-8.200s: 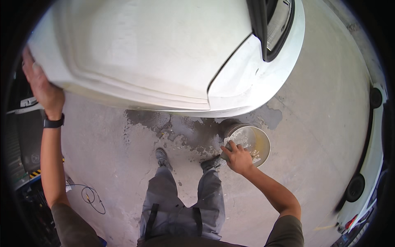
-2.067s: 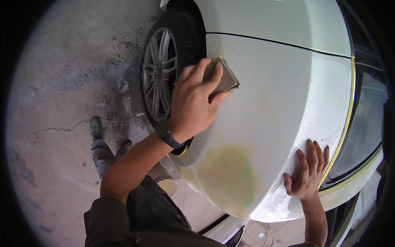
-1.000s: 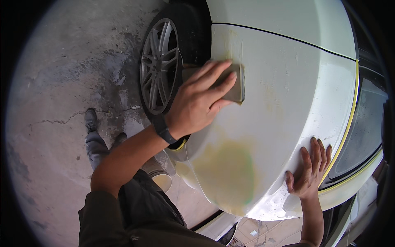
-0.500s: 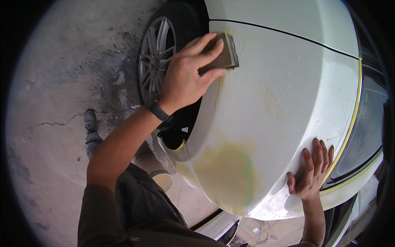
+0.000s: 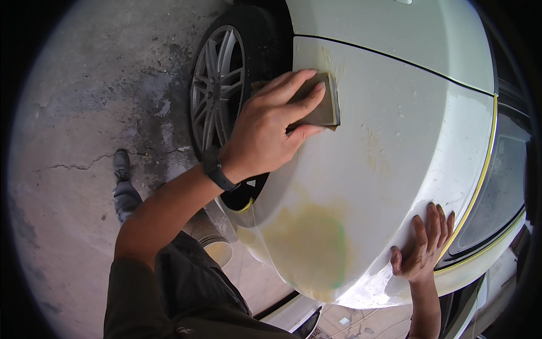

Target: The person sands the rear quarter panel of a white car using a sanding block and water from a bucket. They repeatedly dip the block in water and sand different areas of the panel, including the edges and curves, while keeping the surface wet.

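Note:
My left hand (image 5: 271,121) grips a flat olive-grey sanding block (image 5: 316,107) against the white car panel (image 5: 372,118) beside the wheel arch, below the dark panel seam. My right hand (image 5: 422,243) rests on the panel's brighter right curve near the window, its fingers spread and their tips darkened. Fine wet streaks and drops show around the block. Lower on the panel is a yellow-green patch (image 5: 307,243). Yellow tape (image 5: 483,172) runs along the window edge.
The wheel (image 5: 214,85) sits left of the panel. A bucket (image 5: 217,254) stands on the floor by my legs, partly behind my arm. The concrete floor (image 5: 73,113) has cracks and damp blotches. My shoe (image 5: 121,164) shows at the left.
From 8.2 seconds ago, my view has turned to the car's side and the block has passed from my right hand to my left. Since half a second ago, the block has moved right and down.

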Action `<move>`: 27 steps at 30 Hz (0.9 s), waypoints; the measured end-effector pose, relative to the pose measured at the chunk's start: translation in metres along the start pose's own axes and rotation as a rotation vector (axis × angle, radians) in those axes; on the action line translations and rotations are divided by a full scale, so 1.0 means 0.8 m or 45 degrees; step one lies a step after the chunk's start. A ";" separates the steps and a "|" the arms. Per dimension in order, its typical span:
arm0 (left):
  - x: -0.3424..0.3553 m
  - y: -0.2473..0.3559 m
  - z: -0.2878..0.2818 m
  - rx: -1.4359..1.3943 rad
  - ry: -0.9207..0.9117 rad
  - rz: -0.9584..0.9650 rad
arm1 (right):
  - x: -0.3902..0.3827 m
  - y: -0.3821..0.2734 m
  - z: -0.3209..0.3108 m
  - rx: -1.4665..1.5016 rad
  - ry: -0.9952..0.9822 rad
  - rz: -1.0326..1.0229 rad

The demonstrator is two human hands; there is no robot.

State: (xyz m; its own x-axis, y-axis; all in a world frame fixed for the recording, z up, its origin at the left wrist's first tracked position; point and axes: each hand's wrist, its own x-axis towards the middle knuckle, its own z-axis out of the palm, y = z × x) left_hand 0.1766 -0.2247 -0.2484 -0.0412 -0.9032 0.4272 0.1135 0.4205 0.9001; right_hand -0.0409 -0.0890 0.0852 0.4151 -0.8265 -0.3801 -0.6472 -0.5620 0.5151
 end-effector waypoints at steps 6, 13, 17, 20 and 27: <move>-0.061 0.018 0.000 -0.129 -0.117 0.067 | 0.000 0.001 0.000 -0.001 -0.012 0.006; -0.003 -0.018 0.002 -0.082 0.101 -0.039 | -0.002 0.002 0.002 -0.029 -0.026 -0.001; -0.100 0.008 0.010 -0.193 -0.001 -0.070 | -0.003 0.002 0.000 -0.020 -0.019 0.018; -0.028 -0.022 0.007 -0.091 0.110 -0.143 | -0.003 0.000 0.000 -0.036 -0.034 0.020; -0.079 0.017 0.016 -0.034 0.132 -0.221 | -0.002 0.001 0.001 -0.028 -0.029 0.012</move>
State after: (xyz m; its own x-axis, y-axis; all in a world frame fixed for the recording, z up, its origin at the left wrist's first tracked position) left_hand 0.1678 -0.1606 -0.2623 0.0397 -0.9666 0.2532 0.1396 0.2563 0.9565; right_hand -0.0428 -0.0884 0.0858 0.3942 -0.8309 -0.3928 -0.6368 -0.5551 0.5351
